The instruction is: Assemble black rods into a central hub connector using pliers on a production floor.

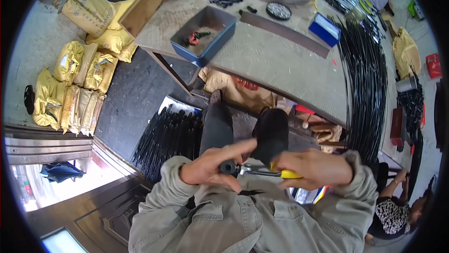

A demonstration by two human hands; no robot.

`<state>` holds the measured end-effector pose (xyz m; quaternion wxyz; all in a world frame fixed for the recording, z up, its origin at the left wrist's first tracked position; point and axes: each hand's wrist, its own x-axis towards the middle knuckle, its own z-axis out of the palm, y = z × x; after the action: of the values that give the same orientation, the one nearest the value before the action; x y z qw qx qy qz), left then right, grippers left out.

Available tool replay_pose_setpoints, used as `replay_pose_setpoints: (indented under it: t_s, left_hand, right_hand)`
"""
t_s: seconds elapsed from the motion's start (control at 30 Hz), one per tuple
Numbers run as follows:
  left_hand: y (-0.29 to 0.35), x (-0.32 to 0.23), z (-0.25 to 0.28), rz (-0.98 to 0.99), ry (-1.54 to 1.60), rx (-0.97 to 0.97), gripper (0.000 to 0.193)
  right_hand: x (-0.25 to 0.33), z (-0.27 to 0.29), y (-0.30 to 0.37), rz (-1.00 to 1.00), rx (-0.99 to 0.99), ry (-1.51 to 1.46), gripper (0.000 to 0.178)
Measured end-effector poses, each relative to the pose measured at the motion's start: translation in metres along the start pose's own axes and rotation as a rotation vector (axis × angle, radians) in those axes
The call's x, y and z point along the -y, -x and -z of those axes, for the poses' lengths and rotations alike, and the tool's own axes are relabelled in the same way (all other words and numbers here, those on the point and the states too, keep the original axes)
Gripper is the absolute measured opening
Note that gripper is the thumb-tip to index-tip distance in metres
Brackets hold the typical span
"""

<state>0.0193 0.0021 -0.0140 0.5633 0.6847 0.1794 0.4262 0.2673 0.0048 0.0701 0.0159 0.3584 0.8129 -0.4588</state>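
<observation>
Above my lap, my left hand (213, 165) holds a black round-ended tube (228, 167) in the crook between thumb and fingers. Its index finger and thumb stretch to the right; the other fingers are mostly hidden. My right hand (314, 168) grips yellow-handled pliers (291, 174), blurred by motion. The metal head of the pliers (244, 169) points left and is close to the black tube; whether it bites on it I cannot tell. Next to my leg lies a bundle of long black rods (168, 136).
A workbench (280, 56) ahead bears a grey-blue bin (204, 35), a blue box (325, 29), a round dish of small metal parts (278, 11) and a heap of black rods (365, 80). Yellow sacks (77, 84) are stacked at left. Another person (393, 211) sits at right.
</observation>
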Motion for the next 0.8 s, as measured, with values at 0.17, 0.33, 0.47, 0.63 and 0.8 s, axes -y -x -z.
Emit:
replay_pose_setpoints:
  t_s: [0.17, 0.33, 0.47, 0.63, 0.8]
  left_hand:
    - [-0.007, 0.007, 0.002, -0.068, 0.078, 0.266, 0.065]
    - [0.001, 0.005, -0.002, -0.035, -0.106, 0.066, 0.063]
    - [-0.006, 0.006, -0.002, 0.014, 0.023, 0.165, 0.061]
    - [0.000, 0.015, -0.007, -0.042, -0.046, 0.106, 0.065]
    - [0.000, 0.015, -0.013, -0.037, 0.012, 0.044, 0.065]
  right_hand:
    - [-0.029, -0.015, 0.002, 0.009, 0.371, -0.865, 0.043]
    - [-0.012, -0.028, 0.012, 0.211, -0.515, 0.658, 0.050]
    - [-0.021, -0.010, 0.025, -0.046, 0.261, -0.202, 0.051]
    - [-0.018, -0.018, 0.022, 0.085, -0.052, -0.193, 0.046]
    - [-0.013, -0.030, 0.034, 0.091, -0.275, 0.316, 0.047]
